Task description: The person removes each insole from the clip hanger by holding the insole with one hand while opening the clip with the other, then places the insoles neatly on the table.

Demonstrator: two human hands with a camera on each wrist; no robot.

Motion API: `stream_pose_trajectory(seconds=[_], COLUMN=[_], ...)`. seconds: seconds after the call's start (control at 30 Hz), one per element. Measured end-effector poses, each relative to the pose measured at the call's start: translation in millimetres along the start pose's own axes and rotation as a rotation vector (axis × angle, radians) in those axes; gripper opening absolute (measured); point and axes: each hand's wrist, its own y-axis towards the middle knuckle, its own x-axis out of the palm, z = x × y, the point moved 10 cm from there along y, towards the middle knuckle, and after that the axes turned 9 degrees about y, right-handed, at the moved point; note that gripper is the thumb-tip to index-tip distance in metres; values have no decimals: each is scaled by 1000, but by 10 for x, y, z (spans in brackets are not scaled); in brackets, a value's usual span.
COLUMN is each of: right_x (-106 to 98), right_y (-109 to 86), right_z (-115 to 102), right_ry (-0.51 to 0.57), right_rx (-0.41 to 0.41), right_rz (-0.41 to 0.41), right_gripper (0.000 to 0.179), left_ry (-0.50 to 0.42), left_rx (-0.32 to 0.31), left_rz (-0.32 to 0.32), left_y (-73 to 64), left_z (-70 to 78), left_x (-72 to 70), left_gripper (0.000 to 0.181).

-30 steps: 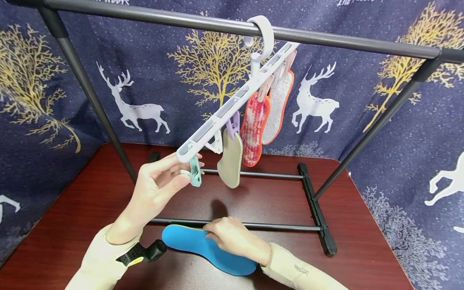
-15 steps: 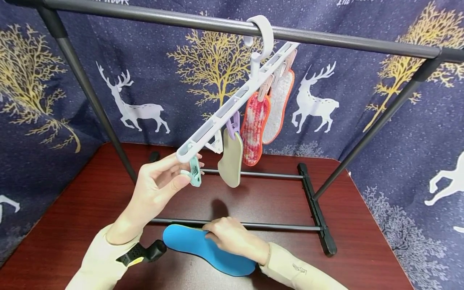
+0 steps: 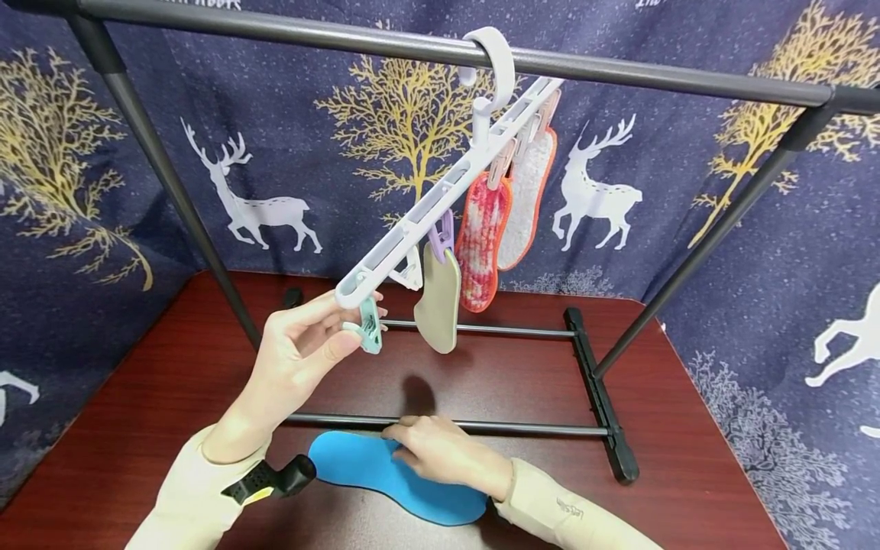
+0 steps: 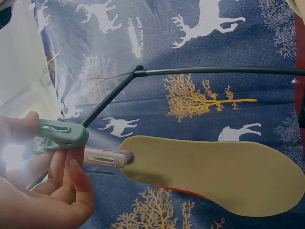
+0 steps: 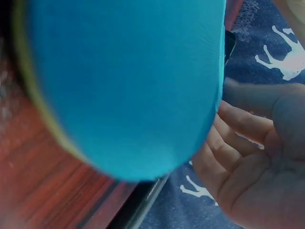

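My left hand (image 3: 292,374) pinches a mint-green clothes peg (image 3: 371,325) at the near end of a white clip hanger (image 3: 412,225). In the left wrist view, the thumb and fingers lie on either side of this green peg (image 4: 64,133). Lower down, my right hand (image 3: 443,451) holds a blue insole (image 3: 351,462) by its far long edge, above the table. The right wrist view shows the rounded end of the blue insole (image 5: 128,95) close up, with the fingertips at its edge. A beige insole (image 3: 440,298) hangs from a purple peg (image 3: 443,237) on the hanger.
A white peg (image 3: 409,271) hangs between the green and purple ones. Farther back hang a red-and-white insole (image 3: 483,244) and a grey orange-edged insole (image 3: 528,202). The hanger hooks over a black rack bar (image 3: 309,34). Below is a dark red table (image 3: 172,367).
The blue insole's far edge has dipped slightly, along with my right hand. My left hand keeps its pinch on the green peg in the same place. The hanging insoles have shifted very slightly.
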Motion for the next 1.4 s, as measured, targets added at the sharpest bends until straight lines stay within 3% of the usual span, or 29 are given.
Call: stream_pose_trajectory(seconds=[0.37, 0.67, 1.13, 1.4], right_x=[78, 132, 165, 156], right_y=[-27, -21, 32, 85], right_z=[43, 46, 10, -47], right_ry=[-11, 11, -20, -90], right_rx=[17, 44, 53, 27], right_rz=[-79, -142, -166, -127], right_gripper=[46, 47, 46, 43], left_ry=[-20, -2, 14, 7], left_rx=[-16, -21, -17, -15], left_rz=[-2, 5, 3, 4], left_y=[-4, -18, -28, -13], left_z=[-23, -47, -45, -41], left_x=[9, 7, 2, 7], left_gripper=[41, 41, 43, 41])
